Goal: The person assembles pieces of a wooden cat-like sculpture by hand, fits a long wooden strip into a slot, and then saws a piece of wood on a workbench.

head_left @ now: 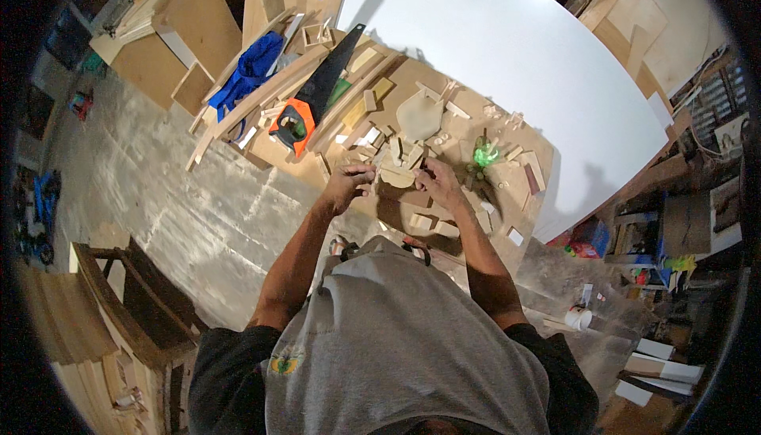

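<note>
Over the near edge of a cluttered board, a small pale wooden piece [397, 176] with a rounded lower edge sits between my two hands. My left hand [347, 188] is closed in a pinch at the left end of this piece. My right hand [439, 183] pinches its right end, thumb and fingers together. Just beyond lie several short wood offcuts [412, 154] and a flat, shield-shaped wooden piece [418, 115]. The exact contact at the left fingertips is too small to make out fully.
A handsaw [319, 90] with an orange and black handle lies on long wood strips at the left, beside a blue cloth [252, 69]. Right of my hands stands a green lit object [485, 152]. A large white panel [507, 31] spans the back. A wooden frame [131, 300] stands lower left.
</note>
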`<state>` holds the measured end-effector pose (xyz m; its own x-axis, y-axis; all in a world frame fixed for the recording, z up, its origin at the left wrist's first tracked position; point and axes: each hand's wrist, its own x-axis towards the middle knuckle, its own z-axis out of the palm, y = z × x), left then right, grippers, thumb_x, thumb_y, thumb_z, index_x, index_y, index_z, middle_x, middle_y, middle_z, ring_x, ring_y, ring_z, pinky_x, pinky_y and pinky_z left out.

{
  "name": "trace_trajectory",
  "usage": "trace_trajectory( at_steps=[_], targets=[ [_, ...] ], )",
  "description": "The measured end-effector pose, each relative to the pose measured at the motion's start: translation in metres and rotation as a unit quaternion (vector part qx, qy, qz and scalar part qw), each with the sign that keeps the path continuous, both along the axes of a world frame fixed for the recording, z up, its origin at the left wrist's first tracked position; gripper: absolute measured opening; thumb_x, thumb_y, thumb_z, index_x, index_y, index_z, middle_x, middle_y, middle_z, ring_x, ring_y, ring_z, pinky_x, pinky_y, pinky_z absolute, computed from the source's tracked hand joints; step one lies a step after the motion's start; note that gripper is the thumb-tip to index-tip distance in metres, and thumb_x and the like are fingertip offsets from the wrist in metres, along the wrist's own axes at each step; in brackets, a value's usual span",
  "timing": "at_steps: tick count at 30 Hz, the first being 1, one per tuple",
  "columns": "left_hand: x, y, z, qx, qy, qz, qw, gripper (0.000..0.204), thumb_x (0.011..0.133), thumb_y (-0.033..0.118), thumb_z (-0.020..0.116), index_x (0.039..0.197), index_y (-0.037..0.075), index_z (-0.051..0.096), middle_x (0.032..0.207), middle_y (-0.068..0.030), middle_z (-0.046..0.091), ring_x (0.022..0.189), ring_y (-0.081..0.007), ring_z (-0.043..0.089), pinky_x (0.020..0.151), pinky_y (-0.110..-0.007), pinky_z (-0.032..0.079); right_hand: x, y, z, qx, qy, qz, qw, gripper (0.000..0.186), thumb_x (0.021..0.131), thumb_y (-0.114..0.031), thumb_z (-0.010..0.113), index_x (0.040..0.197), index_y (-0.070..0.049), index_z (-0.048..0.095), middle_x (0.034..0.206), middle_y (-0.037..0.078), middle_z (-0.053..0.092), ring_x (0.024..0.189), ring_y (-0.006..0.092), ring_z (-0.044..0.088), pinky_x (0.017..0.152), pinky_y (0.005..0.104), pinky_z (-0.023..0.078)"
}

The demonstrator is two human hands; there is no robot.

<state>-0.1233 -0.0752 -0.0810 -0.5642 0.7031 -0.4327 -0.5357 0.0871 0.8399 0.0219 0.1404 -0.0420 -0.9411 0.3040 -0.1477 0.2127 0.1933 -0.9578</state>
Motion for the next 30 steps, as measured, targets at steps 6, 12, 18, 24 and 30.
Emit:
trace_trajectory(
  at_steps=[6,12,18,24,30],
  targets=[
    [0.018,-0.006,0.013,0.014,-0.047,0.026,0.998,0.023,0.087,0.024,0.073,0.104,0.009,0.066,0.095,0.0016,0.066,0.085,-0.0121,0.061,0.064,-0.03,0.048,0.0,-0.003,0.01,0.012,-0.006,0.014,1.0,0.026,0.095,-0.027,0.062,0.092,-0.001,0.06,0.074,0.001,0.057,0.069,0.0114,0.055,0.062,0.027,0.046],
    [0.027,-0.007,0.01,0.027,-0.04,0.059,0.997,0.024,0.085,0.026,0.076,0.1,0.01,0.068,0.091,0.0011,0.066,0.084,-0.0114,0.061,0.064,-0.028,0.046,0.002,0.0,-0.013,-0.058,0.022,0.001,0.998,0.034,0.094,-0.031,0.063,0.081,-0.001,0.053,0.07,0.002,0.056,0.063,0.0109,0.051,0.059,0.0293,0.043],
    [0.031,-0.006,0.013,-0.005,0.024,0.095,0.995,0.029,0.083,0.026,0.078,0.103,0.007,0.069,0.088,-0.0009,0.068,0.079,-0.0123,0.062,0.061,-0.028,0.048,0.003,-0.003,-0.015,-0.071,0.033,0.012,0.997,0.035,0.093,-0.032,0.064,0.081,-0.001,0.054,0.07,0.002,0.055,0.064,0.0108,0.051,0.06,0.0294,0.043],
    [0.032,-0.003,0.016,-0.007,0.071,0.078,0.994,0.036,0.082,0.025,0.078,0.11,0.005,0.067,0.096,-0.0052,0.07,0.084,-0.0156,0.067,0.063,-0.031,0.054,0.006,-0.006,-0.015,-0.084,0.012,-0.019,0.996,0.029,0.094,-0.025,0.064,0.077,-0.007,0.05,0.07,-0.001,0.051,0.066,0.0083,0.048,0.06,0.0257,0.039],
    [0.031,-0.003,0.017,0.003,0.053,0.04,0.998,0.037,0.084,0.021,0.076,0.115,0.005,0.065,0.095,-0.005,0.07,0.084,-0.0156,0.067,0.065,-0.032,0.055,0.004,0.002,-0.025,-0.042,0.018,0.036,0.998,0.029,0.095,-0.025,0.063,0.078,-0.007,0.049,0.071,-0.003,0.047,0.065,0.0077,0.045,0.057,0.0245,0.037]
  ],
)
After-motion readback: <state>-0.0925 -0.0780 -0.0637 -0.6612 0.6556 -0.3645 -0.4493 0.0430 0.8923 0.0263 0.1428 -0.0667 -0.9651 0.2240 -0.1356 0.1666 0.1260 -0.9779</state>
